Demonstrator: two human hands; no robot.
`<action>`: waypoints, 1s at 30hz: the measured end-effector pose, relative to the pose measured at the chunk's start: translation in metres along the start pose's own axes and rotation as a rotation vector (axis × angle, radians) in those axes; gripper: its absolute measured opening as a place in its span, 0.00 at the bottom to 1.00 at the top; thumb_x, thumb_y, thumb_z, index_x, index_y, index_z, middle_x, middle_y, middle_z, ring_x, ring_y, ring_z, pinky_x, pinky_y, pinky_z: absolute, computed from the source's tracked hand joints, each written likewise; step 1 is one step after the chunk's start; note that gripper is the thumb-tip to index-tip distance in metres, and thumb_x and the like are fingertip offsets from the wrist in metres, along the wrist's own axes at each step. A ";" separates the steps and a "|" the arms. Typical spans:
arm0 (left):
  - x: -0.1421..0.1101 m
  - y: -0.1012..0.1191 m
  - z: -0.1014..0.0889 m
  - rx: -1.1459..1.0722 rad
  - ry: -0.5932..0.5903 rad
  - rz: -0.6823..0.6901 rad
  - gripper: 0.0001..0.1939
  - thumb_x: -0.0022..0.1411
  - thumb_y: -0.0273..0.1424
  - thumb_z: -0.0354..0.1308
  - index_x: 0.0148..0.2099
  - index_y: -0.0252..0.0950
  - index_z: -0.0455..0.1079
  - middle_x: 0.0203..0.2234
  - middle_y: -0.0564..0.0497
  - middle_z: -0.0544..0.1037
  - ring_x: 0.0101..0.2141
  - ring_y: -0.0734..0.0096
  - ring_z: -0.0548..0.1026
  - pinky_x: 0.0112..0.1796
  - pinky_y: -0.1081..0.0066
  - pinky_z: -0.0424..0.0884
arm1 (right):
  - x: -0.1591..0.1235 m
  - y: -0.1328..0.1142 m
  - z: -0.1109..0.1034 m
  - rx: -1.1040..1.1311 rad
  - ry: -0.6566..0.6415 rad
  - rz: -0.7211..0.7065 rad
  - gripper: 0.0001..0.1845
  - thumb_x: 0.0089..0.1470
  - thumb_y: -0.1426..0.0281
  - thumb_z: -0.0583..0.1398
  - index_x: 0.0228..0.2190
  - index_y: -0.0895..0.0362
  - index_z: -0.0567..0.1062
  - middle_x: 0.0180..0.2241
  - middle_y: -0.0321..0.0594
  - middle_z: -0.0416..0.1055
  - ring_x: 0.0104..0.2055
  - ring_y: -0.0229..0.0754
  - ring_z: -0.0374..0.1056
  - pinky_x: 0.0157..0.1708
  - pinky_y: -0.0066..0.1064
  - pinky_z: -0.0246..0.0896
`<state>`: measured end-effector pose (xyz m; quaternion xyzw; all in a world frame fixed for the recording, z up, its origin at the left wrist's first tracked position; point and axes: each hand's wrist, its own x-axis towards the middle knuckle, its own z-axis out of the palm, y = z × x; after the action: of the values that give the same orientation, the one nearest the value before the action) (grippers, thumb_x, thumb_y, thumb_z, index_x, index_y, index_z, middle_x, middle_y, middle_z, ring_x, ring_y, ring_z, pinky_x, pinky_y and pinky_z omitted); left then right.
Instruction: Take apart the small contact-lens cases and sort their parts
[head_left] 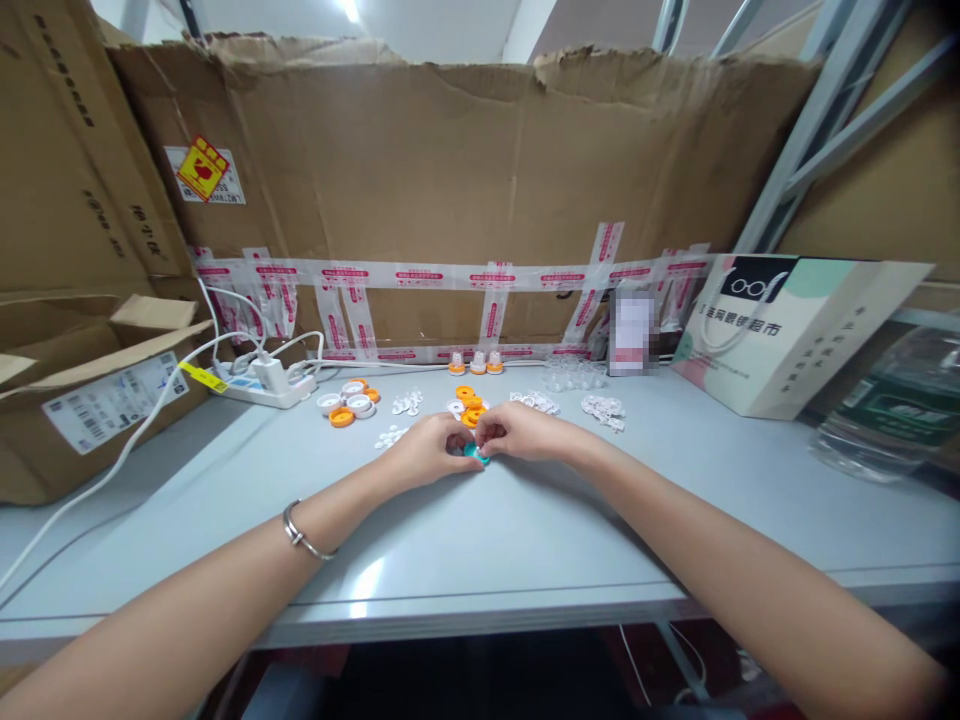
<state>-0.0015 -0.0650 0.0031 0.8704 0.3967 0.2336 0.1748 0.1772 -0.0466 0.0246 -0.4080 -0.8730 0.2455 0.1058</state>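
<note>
A small teal round plastic part (475, 455) sits low over the table between my two hands. My left hand (431, 447), with a silver bangle on its wrist, closes thumb and fingers on the teal part's left side. From the right, my right hand (517, 432) pinches at the top of the part; a tiny white piece seems to be at its fingertips, too small to make out. Just behind the hands lie several orange rings (470, 405). Small white pieces (391, 437) are scattered beside my left hand.
Orange and white caps (343, 416), white pieces (604, 410) and clear cups (574, 374) lie in groups. Three orange-based assembled pieces (478, 364) stand at the back. A power strip (289, 388), open carton (90, 400), paper bag (757, 340) and water bottle (885, 410) flank the table.
</note>
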 end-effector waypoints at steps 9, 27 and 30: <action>-0.001 0.004 -0.001 -0.052 -0.035 0.001 0.14 0.47 0.39 0.58 0.36 0.37 0.72 0.27 0.53 0.73 0.28 0.73 0.68 0.29 0.76 0.61 | -0.002 0.001 -0.002 -0.015 -0.062 -0.002 0.05 0.43 0.71 0.59 0.26 0.59 0.70 0.25 0.36 0.68 0.27 0.35 0.61 0.25 0.24 0.52; -0.001 0.002 -0.003 -0.014 -0.028 0.002 0.14 0.48 0.38 0.57 0.36 0.36 0.72 0.27 0.52 0.73 0.28 0.73 0.68 0.30 0.76 0.62 | -0.004 -0.020 0.010 -0.501 0.062 -0.122 0.06 0.41 0.73 0.55 0.22 0.59 0.72 0.19 0.38 0.66 0.18 0.32 0.51 0.19 0.26 0.41; -0.002 0.001 -0.003 -0.018 -0.029 -0.004 0.14 0.47 0.39 0.58 0.36 0.37 0.72 0.27 0.52 0.73 0.28 0.72 0.68 0.30 0.76 0.63 | -0.005 -0.021 0.009 -0.462 0.074 -0.109 0.06 0.40 0.73 0.55 0.19 0.59 0.72 0.18 0.37 0.66 0.18 0.32 0.53 0.19 0.26 0.40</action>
<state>-0.0037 -0.0665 0.0057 0.8712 0.3939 0.2241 0.1888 0.1630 -0.0644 0.0276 -0.3826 -0.9221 0.0180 0.0548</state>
